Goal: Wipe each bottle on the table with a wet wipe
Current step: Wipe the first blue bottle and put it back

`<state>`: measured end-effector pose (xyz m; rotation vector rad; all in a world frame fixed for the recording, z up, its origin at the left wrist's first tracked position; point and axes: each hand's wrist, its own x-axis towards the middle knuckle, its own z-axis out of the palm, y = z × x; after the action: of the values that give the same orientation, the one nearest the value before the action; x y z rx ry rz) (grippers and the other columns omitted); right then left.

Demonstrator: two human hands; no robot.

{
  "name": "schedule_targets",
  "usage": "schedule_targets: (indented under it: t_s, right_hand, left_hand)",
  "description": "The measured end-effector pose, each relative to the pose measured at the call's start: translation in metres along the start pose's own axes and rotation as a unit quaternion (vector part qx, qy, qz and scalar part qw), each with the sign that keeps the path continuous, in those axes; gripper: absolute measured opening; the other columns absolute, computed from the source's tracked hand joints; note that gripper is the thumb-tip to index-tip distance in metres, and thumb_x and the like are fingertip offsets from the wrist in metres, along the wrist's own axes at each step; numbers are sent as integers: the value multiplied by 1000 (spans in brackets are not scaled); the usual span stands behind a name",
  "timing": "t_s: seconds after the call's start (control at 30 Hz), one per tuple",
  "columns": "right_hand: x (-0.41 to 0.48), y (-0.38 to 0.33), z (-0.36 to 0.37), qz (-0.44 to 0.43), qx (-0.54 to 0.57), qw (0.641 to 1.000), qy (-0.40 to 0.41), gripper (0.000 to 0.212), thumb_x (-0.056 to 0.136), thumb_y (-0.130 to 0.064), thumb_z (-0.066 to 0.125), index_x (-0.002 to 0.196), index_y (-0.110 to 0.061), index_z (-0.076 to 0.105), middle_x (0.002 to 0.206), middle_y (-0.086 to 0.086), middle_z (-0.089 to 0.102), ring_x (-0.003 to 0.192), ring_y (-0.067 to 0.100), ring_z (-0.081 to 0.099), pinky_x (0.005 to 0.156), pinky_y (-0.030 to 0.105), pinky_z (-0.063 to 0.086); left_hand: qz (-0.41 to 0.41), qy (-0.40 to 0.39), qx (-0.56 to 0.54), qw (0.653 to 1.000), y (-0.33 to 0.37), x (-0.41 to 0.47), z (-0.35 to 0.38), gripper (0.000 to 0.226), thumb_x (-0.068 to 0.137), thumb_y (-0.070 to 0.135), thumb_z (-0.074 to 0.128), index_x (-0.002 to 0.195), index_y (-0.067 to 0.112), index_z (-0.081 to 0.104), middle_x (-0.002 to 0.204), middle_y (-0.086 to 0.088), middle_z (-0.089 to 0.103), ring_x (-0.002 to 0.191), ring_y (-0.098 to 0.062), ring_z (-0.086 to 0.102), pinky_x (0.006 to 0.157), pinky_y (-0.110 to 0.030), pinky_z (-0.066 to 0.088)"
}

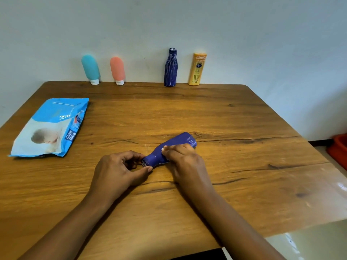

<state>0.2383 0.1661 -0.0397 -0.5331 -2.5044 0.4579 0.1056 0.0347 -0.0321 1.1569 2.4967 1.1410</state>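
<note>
- Wipe pack (49, 127): lies flat on the worktop (216, 117) at about 9 o'clock from the hands, well apart from them. Soft film pouch; judged light and floppy, best pinned with one hand while a sheet is drawn.
- Teal bottle (90, 69) and pink bottle (117, 70): stand cap-down at 11 o'clock along the back edge, against the wall. The matte rounded bodies look like soft squeeze tubes; judged light and easy to tip, so grip at mid-body.
- Left hand (117, 168): fingers (148, 168) closed on the cap end of the purple bottle (169, 149), thumb and fingertips pinching it. This hand acts as the anchor.
- Purple bottle: lies on its side at worktop centre, cap toward 8 o'clock, base toward 2 o'clock. Glossy moulded plastic; judged stiff, light and slippery once wet. It can roll, so the narrow neck is the sound holding point.
- Right hand (183, 156): fingers curled over the bottle's mid-body, pressing a small white wet wipe (163, 149) against it. Only a corner of the wipe shows.
- Dark blue streaked bottle (170, 69) and yellow lotion bottle (197, 70): upright at 12 to 1 o'clock by the wall, just beside each other. Both appear rigid; the tall narrow forms tip readily, so take them at the waist.
</note>
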Motion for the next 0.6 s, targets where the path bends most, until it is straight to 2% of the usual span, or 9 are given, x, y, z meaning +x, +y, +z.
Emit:
schedule_targets:
  t_s: [0.07, 0.17, 0.23, 0.33, 0.37, 0.5, 0.53, 0.6]
  right_hand:
    - [3, 11, -5, 17, 2, 1000, 8, 31, 79, 0, 66, 108, -10, 68, 106, 5, 68, 97, 19, 59, 84, 28, 48]
    - [11, 37, -17, 115, -13, 990, 75, 28, 87, -3, 58, 112, -13, 65, 108, 3, 65, 100, 13, 54, 88, 23, 44]
    - [11, 30, -15, 96, -18, 993, 71, 28, 86, -2, 59, 111, -12, 66, 108, 4, 65, 100, 15, 54, 89, 29, 47]
    - [0, 9, -2, -5, -8, 1000, -2, 31, 79, -1, 68, 109, -8, 67, 107, 6, 67, 96, 21, 58, 82, 31, 51]
    - [-1, 11, -3, -15, 0, 1000, -9, 30, 79, -2, 68, 108, -8, 67, 107, 6, 67, 96, 21, 59, 81, 31, 52]
    - [12, 44, -18, 116, -2, 991, 73, 28, 89, -4, 57, 114, -14, 65, 110, 1, 64, 102, 11, 53, 90, 26, 46]
    - [12, 46, -19, 125, -4, 989, 83, 28, 89, -4, 56, 114, -13, 65, 110, 1, 64, 102, 11, 53, 90, 26, 46]
    - [10, 32, -13, 83, -15, 995, 61, 29, 86, -2, 59, 113, -10, 65, 109, 5, 65, 101, 16, 54, 89, 29, 47]
  left_hand:
    - [7, 7, 23, 1000, 1, 0, 0, 39, 62, 42, 82, 99, 32, 71, 88, 9, 67, 87, -10, 58, 72, -31, 50]
    - [28, 18, 57, 998, 0, -1, 1, 43, 62, 47, 80, 101, 30, 72, 90, 5, 67, 85, -12, 59, 69, -33, 50]
    - [31, 19, 58, 998, 2, -2, 1, 42, 64, 46, 80, 102, 30, 72, 91, 6, 69, 85, -12, 60, 71, -32, 49]
    - [25, 10, 47, 999, 3, -2, 0, 41, 67, 45, 78, 105, 33, 70, 93, 10, 70, 87, -7, 59, 75, -29, 49]
    - [24, 7, 47, 999, 3, -2, 0, 41, 67, 46, 78, 105, 34, 70, 93, 11, 70, 86, -6, 58, 75, -29, 49]
    - [29, 16, 47, 998, 4, -2, 1, 40, 68, 44, 78, 105, 30, 71, 91, 10, 71, 83, -4, 57, 72, -26, 46]
    - [30, 16, 52, 998, 4, -2, 1, 41, 69, 44, 77, 106, 29, 71, 93, 9, 71, 83, -4, 56, 72, -25, 45]
    - [31, 15, 58, 998, 3, -2, 2, 43, 69, 44, 77, 108, 27, 70, 96, 7, 72, 85, -4, 56, 72, -25, 44]
